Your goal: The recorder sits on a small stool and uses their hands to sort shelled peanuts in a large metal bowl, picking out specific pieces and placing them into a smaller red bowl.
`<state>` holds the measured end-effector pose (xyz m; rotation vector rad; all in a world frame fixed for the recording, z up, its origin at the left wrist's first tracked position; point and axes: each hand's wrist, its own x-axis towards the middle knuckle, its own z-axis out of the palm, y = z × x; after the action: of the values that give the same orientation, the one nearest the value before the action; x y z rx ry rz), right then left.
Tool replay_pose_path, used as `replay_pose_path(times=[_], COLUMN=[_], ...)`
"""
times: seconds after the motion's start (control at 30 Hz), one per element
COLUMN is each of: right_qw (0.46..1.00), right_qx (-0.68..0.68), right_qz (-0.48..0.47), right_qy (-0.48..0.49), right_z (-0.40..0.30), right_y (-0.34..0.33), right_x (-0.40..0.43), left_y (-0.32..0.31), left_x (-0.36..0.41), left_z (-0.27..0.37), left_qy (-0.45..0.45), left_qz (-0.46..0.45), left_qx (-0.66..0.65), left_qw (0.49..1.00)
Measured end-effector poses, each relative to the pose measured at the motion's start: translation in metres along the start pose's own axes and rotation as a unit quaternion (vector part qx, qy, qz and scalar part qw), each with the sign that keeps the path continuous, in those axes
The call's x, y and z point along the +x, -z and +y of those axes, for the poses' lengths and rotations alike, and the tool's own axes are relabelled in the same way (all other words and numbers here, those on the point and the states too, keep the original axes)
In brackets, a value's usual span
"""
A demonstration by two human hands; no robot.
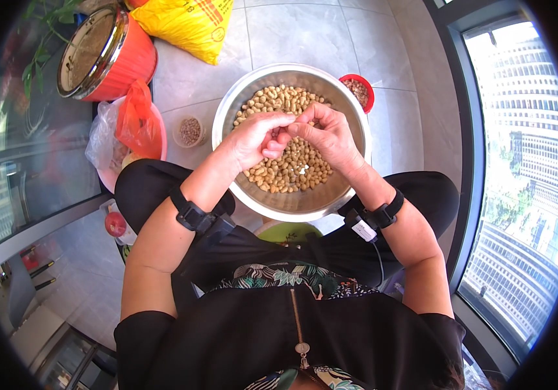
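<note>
A wide stainless steel basin (240, 197) holds many unshelled peanuts (284, 165), with a few small white bits among them. Over the basin, my left hand (264, 134) and my right hand (325, 134) meet at the fingertips. The thumb and forefinger of each hand are pinched together; whatever lies between them is too small or too hidden to tell. Left of the basin stands a small clear tub (190, 131) of shelled peanuts. A red bowl (371, 97) with what look like shells or skins touches the basin's upper right side.
A pink basin (162, 122) with plastic bags stands at the left, below an orange pot (130, 56). A yellow sack (186, 22) lies at the top. Below the steel basin is a green surface (288, 233) between my legs. A window (517, 170) borders the right.
</note>
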<state>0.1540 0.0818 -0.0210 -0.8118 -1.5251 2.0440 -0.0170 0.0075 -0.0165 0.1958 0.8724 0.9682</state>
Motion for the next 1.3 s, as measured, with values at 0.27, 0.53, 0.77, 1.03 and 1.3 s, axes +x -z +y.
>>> replay_pose_path(times=[0.27, 0.53, 0.77, 1.03, 1.3], right_qw=[0.987, 0.87, 0.985, 0.988, 0.974], right_qx=[0.151, -0.415, -0.134, 0.1, 0.2], right_qz=[0.011, -0.002, 0.065, 0.053, 0.062], right_qy=[-0.056, 0.267, 0.087, -0.103, -0.091], right_z=[-0.003, -0.017, 0.004, 0.004, 0.005], right_y=[0.005, -0.005, -0.001, -0.001, -0.005], right_x=[-0.002, -0.004, 0.001, 0.0, -0.006], left_y=[-0.006, -0.002, 0.002, -0.006, -0.006], left_x=[0.0, 0.002, 0.005, 0.0, -0.002], left_z=[-0.005, -0.009, -0.008, -0.006, -0.002], left_qy=[-0.071, -0.019, -0.029, -0.065, -0.034], left_qz=[-0.016, 0.003, 0.032, 0.088, 0.025], left_qx=[-0.009, -0.069, -0.049, 0.013, -0.027], left_qw=[0.997, 0.997, 0.998, 0.994, 0.999])
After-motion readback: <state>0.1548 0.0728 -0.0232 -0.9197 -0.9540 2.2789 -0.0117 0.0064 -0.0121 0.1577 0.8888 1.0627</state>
